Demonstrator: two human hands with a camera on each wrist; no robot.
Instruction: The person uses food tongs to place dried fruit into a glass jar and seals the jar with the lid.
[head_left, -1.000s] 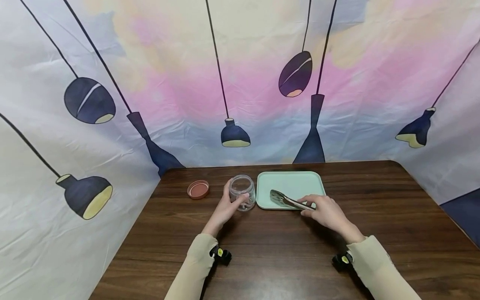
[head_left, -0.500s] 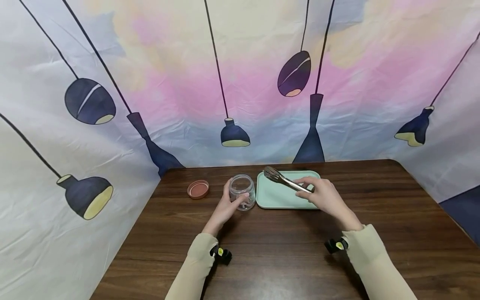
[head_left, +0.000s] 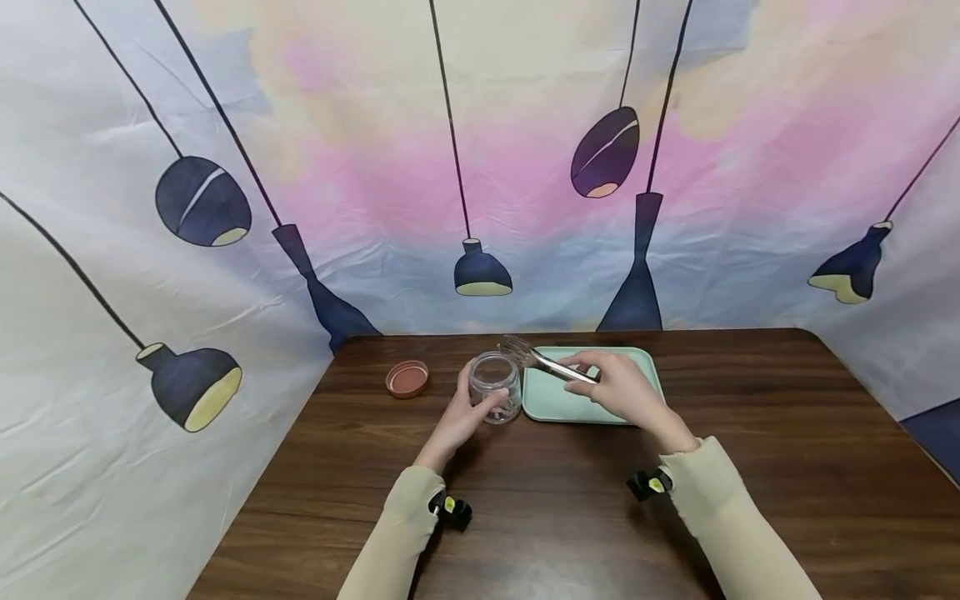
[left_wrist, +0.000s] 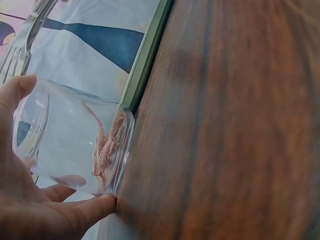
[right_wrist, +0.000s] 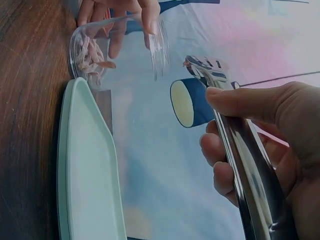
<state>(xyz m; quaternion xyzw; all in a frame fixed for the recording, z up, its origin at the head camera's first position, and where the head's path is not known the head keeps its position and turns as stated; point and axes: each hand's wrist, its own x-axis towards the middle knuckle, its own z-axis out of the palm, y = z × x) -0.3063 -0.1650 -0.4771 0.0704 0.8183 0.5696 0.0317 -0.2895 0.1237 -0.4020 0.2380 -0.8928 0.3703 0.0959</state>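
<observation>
My left hand (head_left: 457,421) grips a clear jar (head_left: 513,395) that stands uncapped on the table, thumb in front and fingers behind. Pinkish-brown shreds (left_wrist: 107,147) lie at its bottom. Metal serving tongs (head_left: 553,367) are held in my right hand (head_left: 628,392), tilted, their slotted heads in the air beside the jar's mouth at the upper right. A small reddish bit (right_wrist: 186,63) shows at the tong tips in the right wrist view; its kind is too small to tell. Below the tongs lies a pale green tray (head_left: 573,408), just right of the jar.
A reddish-brown screw lid (head_left: 407,379) lies on the dark wooden table (head_left: 540,508), left of the jar. Behind the table hangs a cloth backdrop (head_left: 375,167) printed with lamps. A small dark camera sits on each wrist.
My right hand has lifted the tongs off the tray and carried them left to the jar's mouth. My left hand stays around the jar. The head view has shifted slightly.
</observation>
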